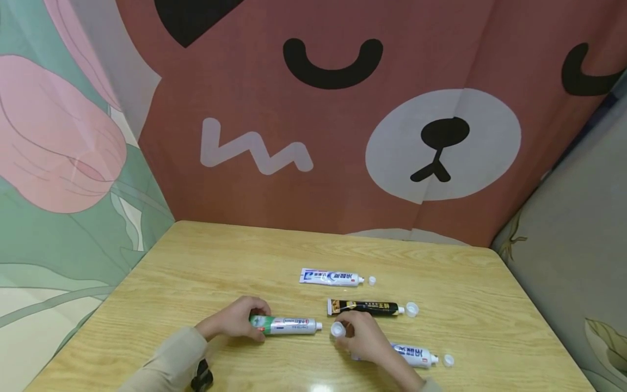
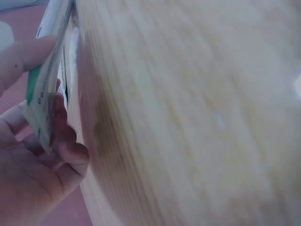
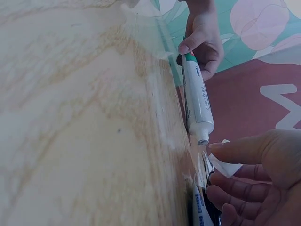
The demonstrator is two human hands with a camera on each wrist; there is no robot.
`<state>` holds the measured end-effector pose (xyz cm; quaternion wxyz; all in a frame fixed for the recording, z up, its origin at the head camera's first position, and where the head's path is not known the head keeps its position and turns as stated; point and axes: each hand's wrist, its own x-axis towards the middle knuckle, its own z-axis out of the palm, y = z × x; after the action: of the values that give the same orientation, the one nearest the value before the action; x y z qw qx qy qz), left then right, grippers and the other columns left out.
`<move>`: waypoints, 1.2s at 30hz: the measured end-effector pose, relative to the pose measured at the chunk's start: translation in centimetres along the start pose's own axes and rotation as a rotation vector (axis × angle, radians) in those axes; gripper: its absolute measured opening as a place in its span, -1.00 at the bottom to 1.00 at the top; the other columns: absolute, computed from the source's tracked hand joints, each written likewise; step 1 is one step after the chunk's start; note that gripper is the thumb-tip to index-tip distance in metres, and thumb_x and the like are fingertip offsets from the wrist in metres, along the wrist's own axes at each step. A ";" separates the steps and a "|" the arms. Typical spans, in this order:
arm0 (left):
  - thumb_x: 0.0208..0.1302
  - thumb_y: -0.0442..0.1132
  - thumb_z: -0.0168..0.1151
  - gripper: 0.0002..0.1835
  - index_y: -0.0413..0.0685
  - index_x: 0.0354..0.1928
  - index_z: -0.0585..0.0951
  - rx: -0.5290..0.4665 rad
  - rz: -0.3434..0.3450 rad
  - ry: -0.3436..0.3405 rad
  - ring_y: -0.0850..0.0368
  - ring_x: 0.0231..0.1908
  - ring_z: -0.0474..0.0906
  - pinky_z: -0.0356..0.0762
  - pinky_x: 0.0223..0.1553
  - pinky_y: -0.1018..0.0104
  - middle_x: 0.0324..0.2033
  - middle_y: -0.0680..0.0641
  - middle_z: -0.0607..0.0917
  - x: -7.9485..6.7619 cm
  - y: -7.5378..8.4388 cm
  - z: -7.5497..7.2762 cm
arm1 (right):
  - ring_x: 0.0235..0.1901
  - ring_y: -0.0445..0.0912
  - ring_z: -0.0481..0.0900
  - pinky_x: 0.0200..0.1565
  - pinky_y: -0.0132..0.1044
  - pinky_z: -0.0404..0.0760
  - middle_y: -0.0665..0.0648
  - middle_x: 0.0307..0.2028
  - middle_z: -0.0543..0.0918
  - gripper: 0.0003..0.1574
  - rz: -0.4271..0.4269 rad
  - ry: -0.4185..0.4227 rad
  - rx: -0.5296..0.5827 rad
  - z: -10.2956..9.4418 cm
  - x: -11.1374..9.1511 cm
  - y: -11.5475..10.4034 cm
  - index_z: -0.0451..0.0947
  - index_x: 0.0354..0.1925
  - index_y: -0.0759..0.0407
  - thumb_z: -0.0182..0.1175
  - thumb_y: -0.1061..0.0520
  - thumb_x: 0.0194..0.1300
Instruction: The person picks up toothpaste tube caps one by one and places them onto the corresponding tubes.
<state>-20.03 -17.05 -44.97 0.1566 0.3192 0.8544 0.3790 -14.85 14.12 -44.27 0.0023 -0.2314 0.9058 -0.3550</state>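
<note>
My left hand grips the green tail end of a white and green toothpaste tube, its uncapped nozzle facing right. Between the thumb and fingers of my right hand is a white cap, a short way from that nozzle. The right wrist view shows the tube pointing down at the cap, with a gap between them. In the left wrist view, the flat crimped tail lies between thumb and fingers. Partly hidden behind my right hand lies a blue and white toothpaste tube.
A black toothpaste tube lies uncapped beyond my right hand, a white cap beside its nozzle. Farther back is another blue and white tube with a small cap. A third loose cap sits at front right on the wooden table.
</note>
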 end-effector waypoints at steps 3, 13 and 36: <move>-0.21 -0.24 0.47 -0.67 -0.02 -0.31 0.59 0.003 -0.004 0.001 0.29 -0.40 0.41 0.38 -0.35 0.41 -0.42 0.15 0.55 0.0 0.0 0.0 | -0.57 -0.31 0.36 -0.51 -0.45 0.38 -0.06 -0.48 0.52 -0.65 -0.002 0.011 -0.004 -0.1 -0.1 0.0 0.60 -0.27 0.24 0.38 0.25 -0.14; -0.12 -0.21 0.43 -0.69 -0.02 -0.26 0.60 0.005 -0.008 0.008 0.27 -0.39 0.39 0.35 -0.37 0.40 -0.40 0.14 0.57 0.0 0.0 -0.1 | -0.50 -0.26 0.41 -0.44 -0.42 0.40 0.00 -0.39 0.58 -0.61 0.035 0.013 -0.042 -0.2 -0.2 0.5 0.60 -0.22 0.24 0.38 0.22 -0.12; 0.04 -0.22 0.33 -0.72 0.03 -0.16 0.55 -0.098 0.021 0.013 0.19 -0.36 0.43 0.42 -0.35 0.36 -0.31 0.07 0.56 -0.2 0.4 0.1 | -0.49 -0.23 0.51 -0.43 -0.44 0.49 0.02 -0.37 0.61 -0.68 0.048 0.024 0.019 -0.8 0.1 0.7 0.52 -0.31 0.15 0.39 0.24 -0.10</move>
<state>-19.63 -16.93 -44.69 0.1623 0.3176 0.8324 0.4242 -15.34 15.04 -44.07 0.0021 -0.2055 0.9075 -0.3663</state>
